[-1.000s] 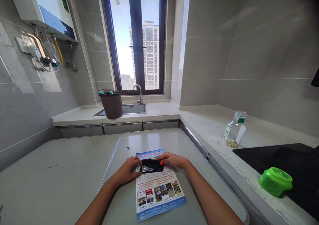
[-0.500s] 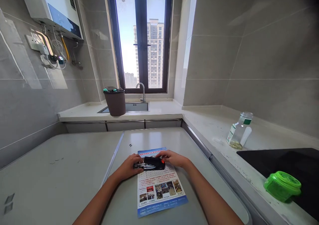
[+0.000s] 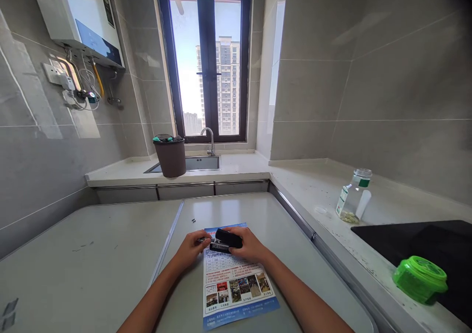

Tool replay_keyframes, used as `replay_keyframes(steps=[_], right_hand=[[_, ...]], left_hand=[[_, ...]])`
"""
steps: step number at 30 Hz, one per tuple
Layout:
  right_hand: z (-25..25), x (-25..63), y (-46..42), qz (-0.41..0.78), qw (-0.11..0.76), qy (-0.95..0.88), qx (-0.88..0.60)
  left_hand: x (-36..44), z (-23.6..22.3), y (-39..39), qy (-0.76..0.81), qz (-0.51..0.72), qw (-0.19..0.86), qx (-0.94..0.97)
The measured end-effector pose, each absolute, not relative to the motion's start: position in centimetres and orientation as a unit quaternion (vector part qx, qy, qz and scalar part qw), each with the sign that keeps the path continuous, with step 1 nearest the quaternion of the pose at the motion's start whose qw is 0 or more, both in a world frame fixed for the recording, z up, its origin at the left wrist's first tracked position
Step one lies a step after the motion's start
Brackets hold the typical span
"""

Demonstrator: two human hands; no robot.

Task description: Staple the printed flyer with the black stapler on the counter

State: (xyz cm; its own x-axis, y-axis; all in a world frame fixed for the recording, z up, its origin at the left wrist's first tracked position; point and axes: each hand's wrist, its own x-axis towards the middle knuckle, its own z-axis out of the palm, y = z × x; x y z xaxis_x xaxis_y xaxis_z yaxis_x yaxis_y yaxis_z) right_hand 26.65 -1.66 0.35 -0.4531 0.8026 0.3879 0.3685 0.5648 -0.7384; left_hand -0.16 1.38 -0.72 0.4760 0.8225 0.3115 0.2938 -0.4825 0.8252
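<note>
Over the upper part of a printed flyer (image 3: 241,269) is a black stapler (image 3: 227,237), its upper arm raised at the left end so that metal shows inside. My right hand (image 3: 250,244) is closed around the stapler's right end. At the opposite end, my left hand (image 3: 191,248) pinches a thin metal part by the stapler's opening; the fingertips hide part of it. Two tiny bits (image 3: 193,220), which look like staple pieces, lie on the pale table (image 3: 129,244) beyond my left hand.
A brown bucket (image 3: 170,158) stands at the sink (image 3: 201,164) by the window. Along the right counter (image 3: 298,176) are a glass bottle (image 3: 353,198), a black cooktop (image 3: 413,235) and a green lidded jar (image 3: 419,279). Grey marks (image 3: 9,313) show at the table's left.
My right hand has shifted from resting on top of the stapler to gripping its right end. The stapler has turned slightly and its arm is now raised. My left fingers have drawn into a pinch.
</note>
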Motion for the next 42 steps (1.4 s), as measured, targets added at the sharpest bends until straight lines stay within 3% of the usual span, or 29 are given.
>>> replay_keyframes(steps=[6, 14, 26, 31, 37, 42], right_hand=[[-0.2, 25.8, -1.9, 0.208, 0.333, -0.794, -0.464], [-0.9, 25.9, -1.4, -0.004, 0.289, -0.854, -0.433], [-1.6, 24.5, -1.1, -0.21, 0.285, -0.88, -0.316], [-1.0, 24.8, -1.4, -0.132, 0.32, -0.853, -0.391], [-0.8, 26.3, -0.8, 0.101, 0.405, -0.751, -0.511], [-0.4, 27.5, -0.2, 0.296, 0.341, -0.741, -0.497]], left_hand=[[0.4, -1.9, 2.4, 0.338, 0.426, 0.562, 0.623], [0.1, -1.8, 1.7, 0.341, 0.423, 0.74, 0.397], [-0.9, -1.9, 2.1, 0.282, 0.441, 0.777, 0.35], [-1.1, -2.3, 2.7, 0.298, 0.441, 0.771, 0.349], [-1.3, -2.4, 3.6, 0.365, 0.535, 0.668, 0.367], [-1.3, -1.9, 3.5, 0.364, 0.57, 0.616, 0.405]])
